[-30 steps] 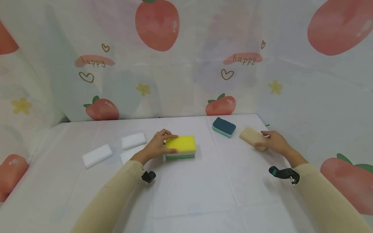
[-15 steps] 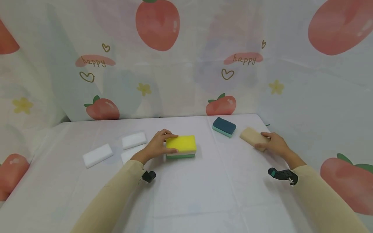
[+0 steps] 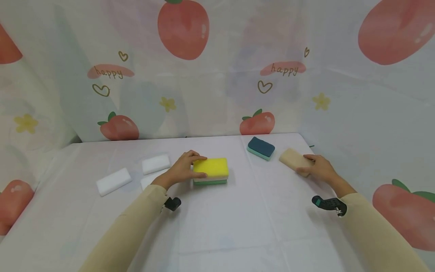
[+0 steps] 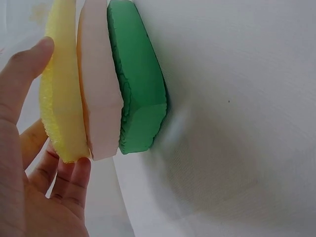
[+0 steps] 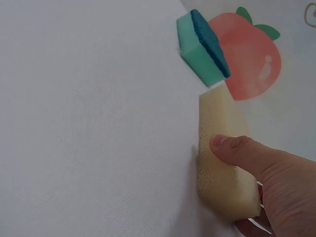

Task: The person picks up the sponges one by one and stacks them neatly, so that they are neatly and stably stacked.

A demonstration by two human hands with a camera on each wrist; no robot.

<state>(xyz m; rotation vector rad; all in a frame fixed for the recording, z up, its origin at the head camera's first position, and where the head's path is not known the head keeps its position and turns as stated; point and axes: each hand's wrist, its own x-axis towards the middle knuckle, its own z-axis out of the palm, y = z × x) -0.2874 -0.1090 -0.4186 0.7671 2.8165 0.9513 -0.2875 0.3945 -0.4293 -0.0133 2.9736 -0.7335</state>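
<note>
At mid-table stands a stack of sponges: yellow (image 3: 214,166) on top, pinkish-white (image 4: 101,89) in the middle, green (image 4: 140,89) against the white cloth. My left hand (image 3: 181,170) grips the yellow sponge from its left side, thumb on the near side and fingers on the far side. Over at the right, my right hand (image 3: 323,170) pinches the near end of a beige sponge (image 3: 293,159) between thumb and fingers. In the right wrist view the thumb lies across the beige sponge's face, and most of the fingers are hidden behind it.
A teal sponge with a dark blue scouring top (image 3: 261,147) lies just behind the beige one. Left of the stack are white sponges (image 3: 113,181), one partly hidden by my left hand. A fruit-print cloth (image 3: 210,94) hangs behind the table (image 3: 231,226).
My right hand has shifted very slightly on the beige sponge, its wrist a little to the left. The left hand and the stack keep their places.
</note>
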